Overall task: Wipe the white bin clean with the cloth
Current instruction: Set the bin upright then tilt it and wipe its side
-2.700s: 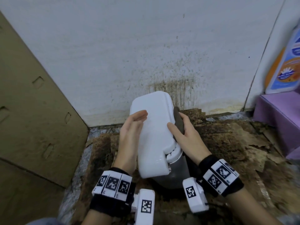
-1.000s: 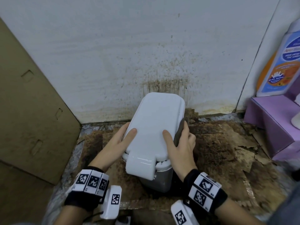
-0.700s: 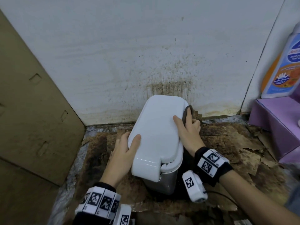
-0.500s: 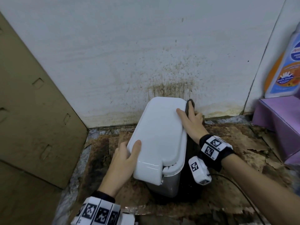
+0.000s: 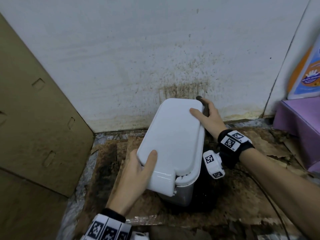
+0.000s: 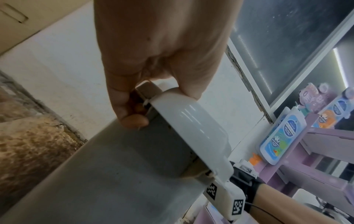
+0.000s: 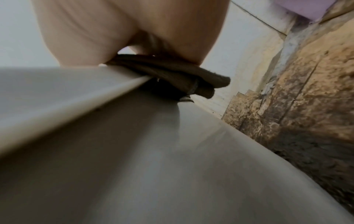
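The white bin (image 5: 173, 135) with its lid down stands on stained cardboard against the wall; its grey side (image 6: 114, 166) fills the left wrist view. My left hand (image 5: 136, 172) grips the lid's near left corner, thumb on top and fingers curled under the rim (image 6: 134, 119). My right hand (image 5: 206, 115) holds a dark brown cloth (image 5: 205, 108) against the bin's far right edge, thumb on the lid. In the right wrist view the folded cloth (image 7: 172, 72) is pressed between my palm and the lid rim (image 7: 76, 91).
A stained white wall (image 5: 155, 58) rises right behind the bin. Cardboard (image 5: 34, 118) leans at the left. A purple shelf (image 5: 303, 122) with a blue and orange bottle (image 5: 308, 71) stands at the right. Dirty cardboard (image 5: 251, 196) covers the floor.
My right hand has slid the cloth along the bin's right edge from the near part to the far corner. My left hand has moved down to the lid's near left corner.
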